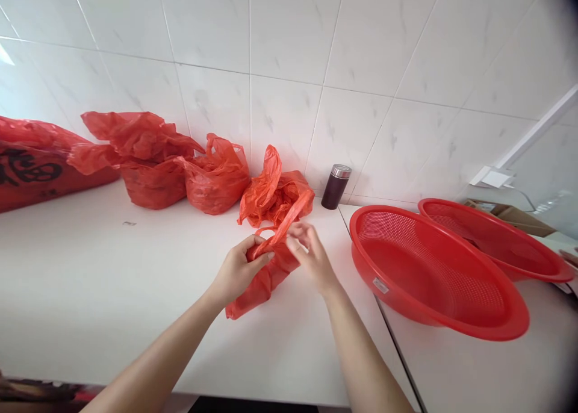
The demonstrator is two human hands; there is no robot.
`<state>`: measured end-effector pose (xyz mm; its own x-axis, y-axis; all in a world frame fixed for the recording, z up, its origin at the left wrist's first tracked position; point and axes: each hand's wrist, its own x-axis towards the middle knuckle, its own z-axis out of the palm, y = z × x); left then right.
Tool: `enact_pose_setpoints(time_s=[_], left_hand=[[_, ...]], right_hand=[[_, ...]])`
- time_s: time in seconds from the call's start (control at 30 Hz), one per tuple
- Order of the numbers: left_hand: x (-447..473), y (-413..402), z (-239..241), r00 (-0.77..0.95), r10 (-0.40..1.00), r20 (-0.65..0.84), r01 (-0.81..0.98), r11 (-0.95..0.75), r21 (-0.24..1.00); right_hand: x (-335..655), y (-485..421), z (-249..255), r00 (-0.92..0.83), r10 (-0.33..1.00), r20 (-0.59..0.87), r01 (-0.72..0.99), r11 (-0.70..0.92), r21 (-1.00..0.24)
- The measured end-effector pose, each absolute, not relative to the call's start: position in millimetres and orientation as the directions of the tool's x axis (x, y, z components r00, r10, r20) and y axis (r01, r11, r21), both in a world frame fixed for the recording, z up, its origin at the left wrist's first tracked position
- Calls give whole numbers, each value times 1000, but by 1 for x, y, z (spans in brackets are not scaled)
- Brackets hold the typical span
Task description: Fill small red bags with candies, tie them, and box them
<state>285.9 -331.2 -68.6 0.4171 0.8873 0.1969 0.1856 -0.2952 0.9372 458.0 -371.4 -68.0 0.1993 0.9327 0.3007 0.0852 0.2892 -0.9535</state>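
A red plastic bag [266, 280] lies on the white table in front of me, its top gathered and a handle loop standing up toward the back right. My left hand [239, 268] is closed on the gathered top, thumb pressed over the plastic. Right beside the raised loop is my right hand [311, 253], its fingers bent but apart, slightly blurred; whether the fingertips touch the plastic is hard to see. What the bag contains is hidden. Just behind it sits a crumpled red plastic bag [275, 199].
Two filled red bags, one [217, 181] nearer and one [153, 181] farther left, stand along the tiled wall. A large red bag with black lettering [36, 169] is at far left. A dark flask [335, 189] stands behind. Red plastic baskets [406, 268] occupy the right.
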Motion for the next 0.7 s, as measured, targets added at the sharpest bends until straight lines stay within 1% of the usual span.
enact_pose_setpoints(time_s=[0.07, 0.17, 0.23, 0.3, 0.37, 0.43, 0.5, 0.57, 0.63, 0.7], left_hand=[[288, -331, -68, 403, 892, 205, 143, -282, 949], [290, -331, -68, 395, 892, 220, 51, -260, 964], [292, -332, -68, 441, 874, 205, 17, -237, 971], [293, -333, -69, 500, 846, 183, 30, -228, 973], [293, -333, -70, 527, 829, 185, 48, -247, 968], [292, -331, -67, 506, 834, 220, 35, -274, 961], [288, -327, -62, 409, 867, 286, -56, -289, 956], [282, -321, -56, 219, 908, 356, -228, -307, 924], [276, -316, -51, 43, 933, 358, -384, -316, 868], [271, -313, -48, -14, 950, 313, -455, -285, 844]], right_hand=[[451, -375, -74, 82, 947, 312, 247, 284, -927], [442, -377, -77, 7, 938, 348, 370, 321, -872], [440, -377, -77, -44, 924, 379, 382, 366, -849], [439, -375, -79, -101, 913, 394, 357, 403, -843], [439, -375, -81, -107, 916, 387, 340, 400, -851], [440, -375, -84, -76, 931, 357, 327, 362, -873], [442, -376, -84, -36, 946, 323, 290, 319, -902], [445, -376, -80, 34, 950, 312, 251, 294, -922], [448, -375, -75, 118, 940, 321, 239, 287, -928], [449, -374, -70, 179, 918, 355, 256, 305, -917]])
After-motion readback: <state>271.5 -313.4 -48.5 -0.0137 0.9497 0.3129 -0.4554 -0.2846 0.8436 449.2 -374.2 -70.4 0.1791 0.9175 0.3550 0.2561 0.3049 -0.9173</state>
